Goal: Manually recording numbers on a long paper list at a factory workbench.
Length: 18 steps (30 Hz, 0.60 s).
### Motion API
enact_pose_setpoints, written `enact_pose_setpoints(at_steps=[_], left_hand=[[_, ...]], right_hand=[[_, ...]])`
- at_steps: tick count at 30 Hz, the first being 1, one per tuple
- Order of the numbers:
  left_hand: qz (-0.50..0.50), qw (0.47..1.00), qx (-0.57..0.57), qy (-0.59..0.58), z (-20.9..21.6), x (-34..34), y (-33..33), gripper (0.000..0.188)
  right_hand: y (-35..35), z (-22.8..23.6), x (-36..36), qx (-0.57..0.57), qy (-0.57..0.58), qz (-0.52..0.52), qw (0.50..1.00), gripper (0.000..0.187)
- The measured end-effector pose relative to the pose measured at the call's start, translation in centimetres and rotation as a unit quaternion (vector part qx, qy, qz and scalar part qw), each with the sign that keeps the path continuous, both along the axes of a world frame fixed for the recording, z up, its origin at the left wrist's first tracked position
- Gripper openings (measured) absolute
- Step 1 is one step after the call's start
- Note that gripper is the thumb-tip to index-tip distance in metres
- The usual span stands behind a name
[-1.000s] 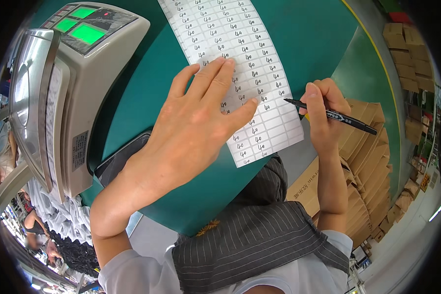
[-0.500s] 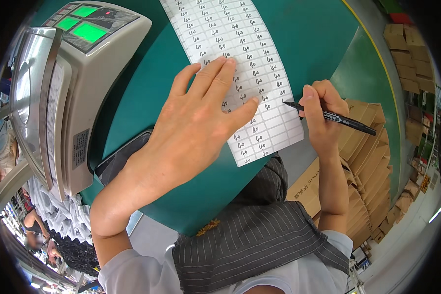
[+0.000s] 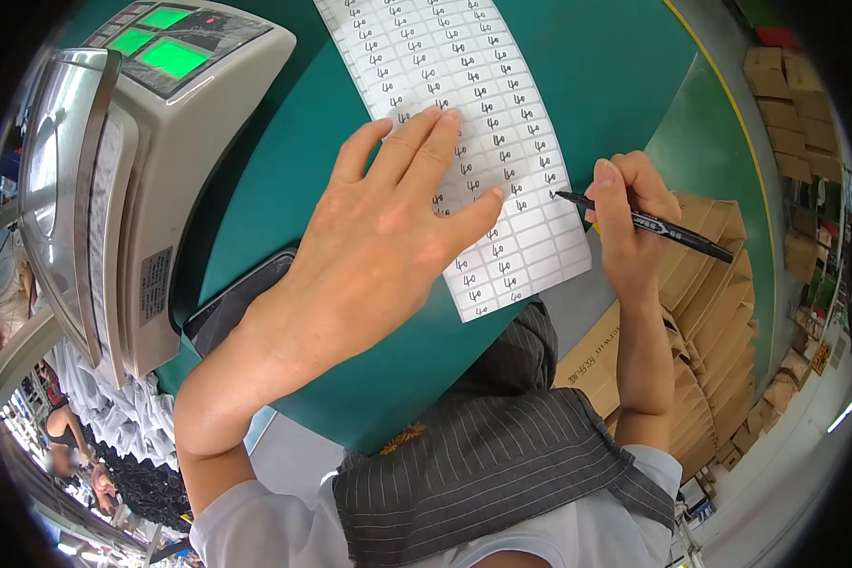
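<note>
Resting released, the left hand [image 3: 388, 227] touches a label sheet [image 3: 494, 128] at twelve o'clock on the bench [image 3: 601, 85]; the right hand [image 3: 634, 227] grasps a pen [image 3: 670, 230]. Most labels show writing; blanks remain toward the sheet's five o'clock.

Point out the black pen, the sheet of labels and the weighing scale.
Black pen [image 3: 680, 235]: head view, on the rear part of its barrel.
Sheet of labels [image 3: 490, 115]: head view, on its written-on middle part.
Weighing scale [image 3: 175, 142]: head view, on its pale housing.
</note>
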<state>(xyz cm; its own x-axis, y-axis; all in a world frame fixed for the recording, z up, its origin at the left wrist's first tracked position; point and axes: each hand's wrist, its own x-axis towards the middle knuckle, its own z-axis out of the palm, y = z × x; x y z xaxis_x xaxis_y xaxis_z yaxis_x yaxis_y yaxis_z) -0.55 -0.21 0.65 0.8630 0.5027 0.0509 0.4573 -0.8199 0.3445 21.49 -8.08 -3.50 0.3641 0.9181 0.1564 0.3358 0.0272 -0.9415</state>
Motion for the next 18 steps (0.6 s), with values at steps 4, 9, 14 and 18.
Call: enact_pose_setpoints(at_steps=[4, 9, 14, 18], left_hand=[[0.002, 1.0, 0.0, -0.002, -0.2, 0.2, 0.2, 0.049], [-0.001, 1.0, -0.003, -0.016, 0.1, 0.0, 0.4, 0.049], [0.016, 0.997, -0.008, -0.071, -0.4, 0.1, 0.5, 0.049], [0.047, 0.986, 0.012, -0.162, 0.2, -0.1, -0.4, 0.05]], right_hand=[[0.3, -0.1, 0.2, -0.006, -0.018, 0.0, 1.0, 0.028], [0.3, 0.7, 0.4, 0.01, 0.071, -0.01, 0.997, 0.026], [-2.3, 1.4, 2.3, 0.056, 0.118, -0.057, 0.99, 0.011], [-6.0, 0.7, 1.1, 0.051, 0.049, -0.062, 0.996, 0.022]])
